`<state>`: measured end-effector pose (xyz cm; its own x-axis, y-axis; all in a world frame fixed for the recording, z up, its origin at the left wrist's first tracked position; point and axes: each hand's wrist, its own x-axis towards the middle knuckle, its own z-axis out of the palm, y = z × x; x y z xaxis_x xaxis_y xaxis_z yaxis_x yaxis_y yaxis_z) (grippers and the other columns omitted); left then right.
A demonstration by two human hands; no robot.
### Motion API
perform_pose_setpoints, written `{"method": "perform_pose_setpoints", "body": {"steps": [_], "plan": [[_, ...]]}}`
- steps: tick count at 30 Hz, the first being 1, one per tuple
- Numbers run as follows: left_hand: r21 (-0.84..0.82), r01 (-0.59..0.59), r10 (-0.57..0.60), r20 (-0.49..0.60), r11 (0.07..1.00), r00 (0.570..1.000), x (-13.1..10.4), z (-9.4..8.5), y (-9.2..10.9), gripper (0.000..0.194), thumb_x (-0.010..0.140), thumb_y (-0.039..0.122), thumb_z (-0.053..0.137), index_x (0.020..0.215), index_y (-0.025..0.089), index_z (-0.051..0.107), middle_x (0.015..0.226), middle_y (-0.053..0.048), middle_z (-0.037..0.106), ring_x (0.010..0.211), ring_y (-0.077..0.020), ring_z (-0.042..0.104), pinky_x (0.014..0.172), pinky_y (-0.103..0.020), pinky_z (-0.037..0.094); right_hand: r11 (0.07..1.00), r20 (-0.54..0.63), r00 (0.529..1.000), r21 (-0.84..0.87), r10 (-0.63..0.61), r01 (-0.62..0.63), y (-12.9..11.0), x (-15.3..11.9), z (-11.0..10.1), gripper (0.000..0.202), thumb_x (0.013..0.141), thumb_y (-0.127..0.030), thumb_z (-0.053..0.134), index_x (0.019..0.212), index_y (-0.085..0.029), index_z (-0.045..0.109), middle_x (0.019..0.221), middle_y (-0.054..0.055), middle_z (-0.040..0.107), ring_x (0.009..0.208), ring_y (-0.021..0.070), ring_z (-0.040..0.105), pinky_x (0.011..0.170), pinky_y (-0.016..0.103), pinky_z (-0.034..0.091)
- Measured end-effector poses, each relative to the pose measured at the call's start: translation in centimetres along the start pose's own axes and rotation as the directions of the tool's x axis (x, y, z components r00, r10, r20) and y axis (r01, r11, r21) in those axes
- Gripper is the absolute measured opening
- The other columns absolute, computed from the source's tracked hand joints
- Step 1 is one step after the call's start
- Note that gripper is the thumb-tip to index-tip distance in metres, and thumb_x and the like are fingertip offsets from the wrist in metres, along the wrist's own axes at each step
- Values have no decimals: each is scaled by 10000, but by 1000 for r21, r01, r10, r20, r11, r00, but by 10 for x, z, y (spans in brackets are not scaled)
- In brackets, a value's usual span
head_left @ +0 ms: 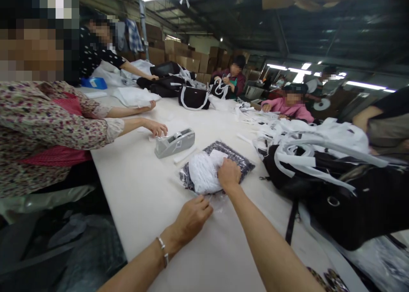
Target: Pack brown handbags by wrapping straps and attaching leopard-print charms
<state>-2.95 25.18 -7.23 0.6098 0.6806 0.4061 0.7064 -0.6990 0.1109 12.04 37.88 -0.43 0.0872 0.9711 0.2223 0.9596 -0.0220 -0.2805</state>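
Observation:
A clear plastic bag [243, 158] lies on the white table [143, 207], with dark patterned material and a white bundle [201, 173] in it. My right hand [229, 174] is on the bag's right part with its fingers curled, beside a small white paper [218, 156]; what the fingers hold, if anything, is hidden. My left hand [194, 217], with a bracelet at the wrist, has its fingers pressed together at the bag's near edge, where loose clear plastic shows. Just behind the bag stands a grey tape dispenser [175, 143].
Black bags [338, 198] with white wrapped straps are heaped at the right. At the left, a person in a floral top reaches over the table beside the dispenser. More black bags [193, 98] and several people are farther back.

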Motion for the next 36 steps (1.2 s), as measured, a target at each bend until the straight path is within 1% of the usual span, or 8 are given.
{"method": "perform_pose_setpoints", "body": {"steps": [3, 6, 13, 18, 22, 27, 32, 36], "plan": [[85, -2, 18, -188, 996, 982, 7, -6, 7, 174, 932, 175, 545, 1066, 198, 654, 1110, -78, 680, 1014, -225, 614, 882, -379, 497, 993, -31, 996, -78, -86, 83, 6, -2, 5, 327, 918, -80, 358, 1081, -114, 640, 1135, 197, 644, 1107, 297, 563, 973, 444, 375], [114, 40, -10, -253, 993, 967, 29, -12, 2, 569, 883, 340, 647, 1416, 257, 466, 1494, -112, 464, 1399, -319, 371, 1162, -546, 246, 978, -53, 989, -167, -138, 128, 17, 0, 6, 394, 978, -148, 309, 1294, -142, 545, 1287, 172, 587, 1187, 278, 506, 1010, 426, 351], [-1, 153, -152, -162, 988, 975, 77, 28, -56, 498, 942, 370, 528, 1433, 308, 467, 1574, -93, 354, 1479, -348, 225, 1180, -630, 60, 859, 33, 861, -65, -507, 508, 68, -9, 20, 459, 967, -211, 416, 1425, -192, 434, 1482, 54, 476, 1410, 197, 306, 1193, 402, 131], [30, 98, -93, -132, 995, 987, 89, 35, -80, 482, 953, 388, 476, 1428, 305, 473, 1578, -87, 347, 1486, -332, 211, 1181, -617, 75, 917, 164, 904, 13, -395, 399, 77, -29, 10, 423, 972, -256, 410, 1388, -215, 475, 1517, 68, 431, 1420, 244, 316, 1171, 505, 196], [55, 120, -113, -120, 991, 986, 98, 32, -88, 495, 959, 382, 423, 1437, 260, 458, 1586, -111, 326, 1486, -348, 194, 1160, -650, 85, 940, 85, 936, -8, -340, 342, 81, -51, -34, 475, 936, -325, 511, 1395, -211, 476, 1505, 96, 438, 1393, 266, 361, 1161, 483, 242], [74, 192, -194, 15, 979, 981, 107, 16, -78, 539, 904, 343, 471, 1428, 215, 460, 1553, -159, 373, 1437, -417, 278, 1058, -735, 236, 965, -403, 881, -175, -249, 193, 151, -76, -131, 583, 903, -239, 539, 1463, -172, 390, 1550, 107, 351, 1467, 249, 198, 1204, 454, 101], [157, 158, -137, -140, 975, 981, 55, -2, -27, 536, 892, 301, 465, 1406, 151, 474, 1522, -190, 410, 1423, -381, 336, 1102, -591, 335, 944, -487, 821, 22, 299, -330, 246, -85, -169, 804, 722, -321, 763, 1413, -77, 430, 1488, 224, 403, 1417, 352, 287, 1154, 509, 210], [141, 95, -62, -226, 985, 972, -38, 14, 30, 514, 898, 366, 478, 1399, 250, 461, 1478, -142, 485, 1351, -351, 462, 1036, -536, 456, 864, -299, 812, 220, 501, -453, 283, -86, -160, 377, 769, -391, 707, 1060, -153, 682, 1021, 163, 701, 1042, 339, 634, 923, 488, 454]]}}
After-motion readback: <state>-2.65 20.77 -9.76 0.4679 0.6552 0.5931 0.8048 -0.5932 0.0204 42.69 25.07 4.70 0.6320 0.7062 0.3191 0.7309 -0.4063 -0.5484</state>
